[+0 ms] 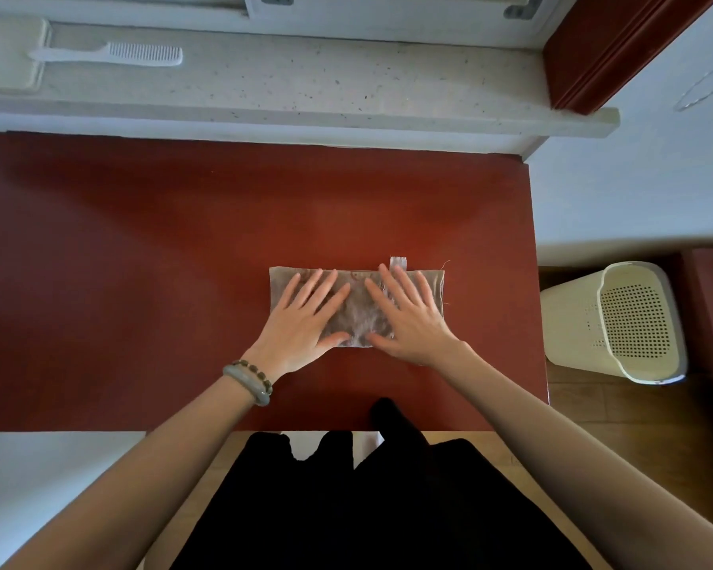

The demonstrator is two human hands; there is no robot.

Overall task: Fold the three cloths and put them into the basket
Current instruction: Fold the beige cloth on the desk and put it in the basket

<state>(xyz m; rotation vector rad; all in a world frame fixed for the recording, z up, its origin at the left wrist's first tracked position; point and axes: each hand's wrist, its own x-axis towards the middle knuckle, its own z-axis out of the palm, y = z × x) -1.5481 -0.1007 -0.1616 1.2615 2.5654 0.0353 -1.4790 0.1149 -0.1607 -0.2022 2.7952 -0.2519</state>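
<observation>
folded brown cloth (pixel 357 316) lies on the red table (pixel 141 261), nearer its right edge; a white tag (pixel 398 262) at its far side is too small to read. left hand (pixel 305 322) and right hand (pixel 410 320) press flat on it, fingers straight and spread. cream basket (pixel 569 322) stands beyond the table's right edge.

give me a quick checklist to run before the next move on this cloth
1. Cloth lies flat on the table: ok.
2. Left hand and right hand both press it with straight fingers: ok.
3. Folded edges aligned: cannot tell, near edge hidden under the hands.
4. Basket on the floor right of the table, opening unblocked: ok.
5. Other two cloths in view: not ok, none visible.
</observation>
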